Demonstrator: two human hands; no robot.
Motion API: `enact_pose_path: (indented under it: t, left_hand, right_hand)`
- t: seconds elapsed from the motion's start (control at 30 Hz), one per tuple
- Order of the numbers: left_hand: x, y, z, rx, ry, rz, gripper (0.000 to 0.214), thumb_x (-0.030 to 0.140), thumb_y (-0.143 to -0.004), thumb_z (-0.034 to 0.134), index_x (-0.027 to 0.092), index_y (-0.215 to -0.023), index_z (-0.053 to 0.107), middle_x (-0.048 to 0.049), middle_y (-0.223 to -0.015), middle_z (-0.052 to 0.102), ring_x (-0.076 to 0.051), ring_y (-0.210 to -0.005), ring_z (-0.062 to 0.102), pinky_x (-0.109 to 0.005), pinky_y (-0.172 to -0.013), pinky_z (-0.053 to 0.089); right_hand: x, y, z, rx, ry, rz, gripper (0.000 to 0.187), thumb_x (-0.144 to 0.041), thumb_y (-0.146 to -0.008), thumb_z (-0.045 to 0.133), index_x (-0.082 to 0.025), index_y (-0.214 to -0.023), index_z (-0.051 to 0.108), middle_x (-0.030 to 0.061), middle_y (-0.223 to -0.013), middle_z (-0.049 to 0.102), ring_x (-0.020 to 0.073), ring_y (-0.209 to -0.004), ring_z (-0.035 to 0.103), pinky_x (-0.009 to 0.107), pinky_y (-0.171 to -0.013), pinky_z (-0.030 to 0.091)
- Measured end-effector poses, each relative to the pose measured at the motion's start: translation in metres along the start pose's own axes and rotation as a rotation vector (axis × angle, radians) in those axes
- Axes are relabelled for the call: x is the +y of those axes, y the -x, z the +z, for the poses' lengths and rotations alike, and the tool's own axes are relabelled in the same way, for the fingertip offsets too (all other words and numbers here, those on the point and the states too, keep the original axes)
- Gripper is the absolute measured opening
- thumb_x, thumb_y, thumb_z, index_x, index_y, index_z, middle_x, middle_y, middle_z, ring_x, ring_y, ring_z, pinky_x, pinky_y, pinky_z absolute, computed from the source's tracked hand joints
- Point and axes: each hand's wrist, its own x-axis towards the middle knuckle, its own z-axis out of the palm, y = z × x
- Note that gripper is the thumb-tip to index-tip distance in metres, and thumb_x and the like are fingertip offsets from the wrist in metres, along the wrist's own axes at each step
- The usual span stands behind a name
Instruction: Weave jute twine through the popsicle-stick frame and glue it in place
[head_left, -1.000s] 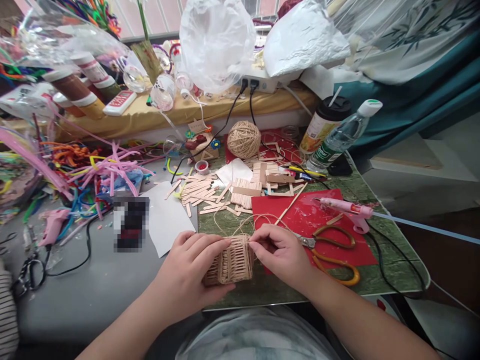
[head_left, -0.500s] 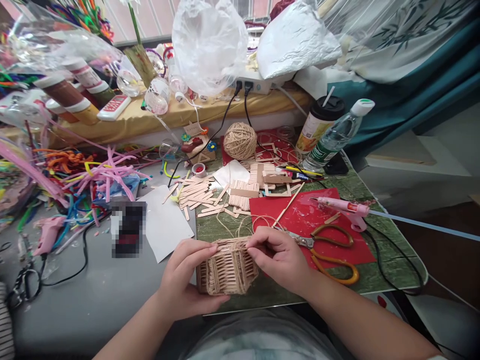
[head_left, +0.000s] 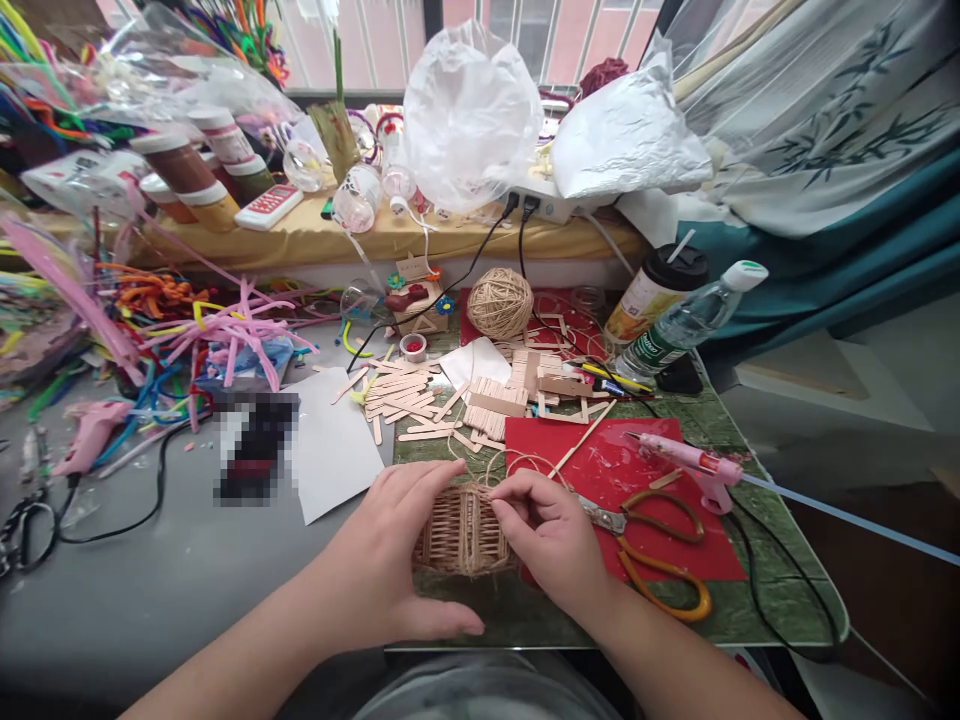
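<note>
A small woven piece of twine and wooden sticks (head_left: 471,535), like a little basket, lies on the green board in front of me. My left hand (head_left: 386,560) is spread around its left side, thumb stretched out below and fingers along the upper edge. I cannot tell whether those fingers touch it. At its upper right, my right hand (head_left: 551,530) has thumb and forefinger pinched on the twine, though the strand between them is mostly hidden. Loose twine (head_left: 517,458) loops up behind the piece. Scissors with orange handles (head_left: 667,600) lie just right of my right hand.
A red sheet (head_left: 712,540) bears a pink glue gun (head_left: 694,462). Wooden craft sticks (head_left: 397,390) and a twine ball (head_left: 500,303) lie beyond my hands. White paper (head_left: 337,450) is at left; a bottle (head_left: 686,320) and a lidded cup (head_left: 652,290) stand back right.
My left hand has opened from its grip, its thumb moving away from the woven piece. The piece has turned, with its twine band now nearer the middle. My right hand remains pinched at its edge.
</note>
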Motion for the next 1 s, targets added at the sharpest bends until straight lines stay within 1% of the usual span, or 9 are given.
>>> enact_pose_path:
  t: [0.03, 0.13, 0.2, 0.37, 0.5, 0.6, 0.7, 0.83, 1.0]
  left_hand:
    - [0.004, -0.005, 0.0, 0.017, -0.015, -0.001, 0.115, 0.06, -0.07, 0.095, 0.026, -0.162, 0.035, -0.019, -0.151, 0.059, -0.039, -0.138, 0.059, -0.059, -0.114, 0.054]
    - [0.008, -0.015, 0.003, 0.062, 0.011, 0.024, 0.086, 0.046, -0.078, 0.094, 0.027, -0.148, 0.048, -0.0139, -0.138, 0.068, -0.032, -0.126, 0.067, -0.05, -0.106, 0.06]
    - [0.007, -0.016, 0.004, 0.081, 0.054, 0.065, 0.079, 0.043, -0.077, 0.095, 0.027, -0.143, 0.053, -0.0118, -0.132, 0.07, -0.029, -0.119, 0.07, -0.044, -0.101, 0.063]
    - [0.0, -0.006, 0.009, 0.153, 0.097, 0.16, 0.084, 0.05, -0.08, 0.093, 0.027, -0.15, 0.053, -0.014, -0.135, 0.069, -0.029, -0.12, 0.071, -0.041, -0.104, 0.062]
    - [-0.008, 0.0, 0.02, 0.228, 0.129, 0.209, 0.085, 0.056, -0.083, 0.088, 0.025, -0.154, 0.052, -0.0167, -0.134, 0.068, -0.031, -0.121, 0.07, -0.044, -0.103, 0.062]
    - [-0.011, 0.002, 0.029, 0.233, 0.117, 0.207, 0.085, 0.058, -0.085, 0.086, 0.026, -0.156, 0.051, -0.0161, -0.13, 0.068, -0.03, -0.116, 0.071, -0.044, -0.099, 0.063]
    - [-0.015, 0.005, 0.033, 0.238, 0.098, 0.198, 0.082, 0.058, -0.086, 0.085, 0.026, -0.155, 0.052, -0.0157, -0.129, 0.067, -0.03, -0.114, 0.071, -0.043, -0.097, 0.064]
    - [-0.024, 0.01, 0.035, 0.233, 0.109, 0.19, 0.083, 0.058, -0.083, 0.087, 0.025, -0.151, 0.053, -0.0161, -0.13, 0.066, -0.03, -0.116, 0.071, -0.044, -0.101, 0.063]
    - [-0.023, 0.013, 0.029, 0.199, 0.116, 0.22, 0.082, 0.043, -0.082, 0.092, 0.026, -0.149, 0.05, -0.0162, -0.13, 0.065, -0.03, -0.117, 0.07, -0.045, -0.099, 0.064]
  right_hand:
    - [0.0, -0.001, 0.0, 0.002, 0.003, 0.002, 0.011, -0.03, -0.097, 0.071, -0.02, -0.095, 0.075, -0.0026, -0.074, 0.056, 0.0118, -0.062, 0.05, 0.024, -0.057, 0.044]
    - [0.001, -0.003, -0.003, -0.001, 0.026, 0.009, 0.014, -0.033, -0.098, 0.071, -0.02, -0.096, 0.075, -0.0018, -0.074, 0.058, 0.0127, -0.063, 0.052, 0.025, -0.059, 0.047]
    - [-0.001, -0.004, -0.006, -0.004, 0.042, 0.007, 0.015, -0.034, -0.098, 0.071, -0.02, -0.095, 0.075, -0.0007, -0.075, 0.061, 0.0135, -0.064, 0.055, 0.025, -0.059, 0.049]
    - [-0.013, 0.001, -0.02, -0.019, 0.052, -0.086, 0.01, -0.031, -0.099, 0.071, -0.022, -0.098, 0.076, 0.0041, -0.085, 0.074, 0.017, -0.074, 0.07, 0.027, -0.067, 0.058]
    - [-0.021, 0.008, -0.032, 0.005, 0.103, -0.172, 0.005, -0.025, -0.099, 0.071, -0.024, -0.099, 0.076, 0.0033, -0.085, 0.075, 0.0172, -0.075, 0.071, 0.028, -0.07, 0.058]
    - [-0.019, 0.01, -0.035, 0.002, 0.183, -0.222, 0.007, -0.019, -0.096, 0.071, -0.025, -0.098, 0.075, 0.0026, -0.084, 0.074, 0.0171, -0.073, 0.069, 0.029, -0.069, 0.057]
    - [-0.015, 0.009, -0.034, -0.005, 0.215, -0.262, 0.01, -0.016, -0.095, 0.071, -0.024, -0.098, 0.076, 0.0022, -0.082, 0.074, 0.0159, -0.07, 0.067, 0.028, -0.066, 0.055]
    - [-0.013, 0.007, -0.031, -0.025, 0.212, -0.27, 0.01, -0.016, -0.095, 0.07, -0.024, -0.097, 0.075, 0.0024, -0.081, 0.074, 0.0156, -0.069, 0.067, 0.027, -0.064, 0.056]
    - [-0.015, 0.007, -0.029, -0.034, 0.249, -0.301, 0.009, -0.016, -0.095, 0.07, -0.025, -0.096, 0.074, 0.0026, -0.081, 0.076, 0.0168, -0.069, 0.069, 0.029, -0.064, 0.056]
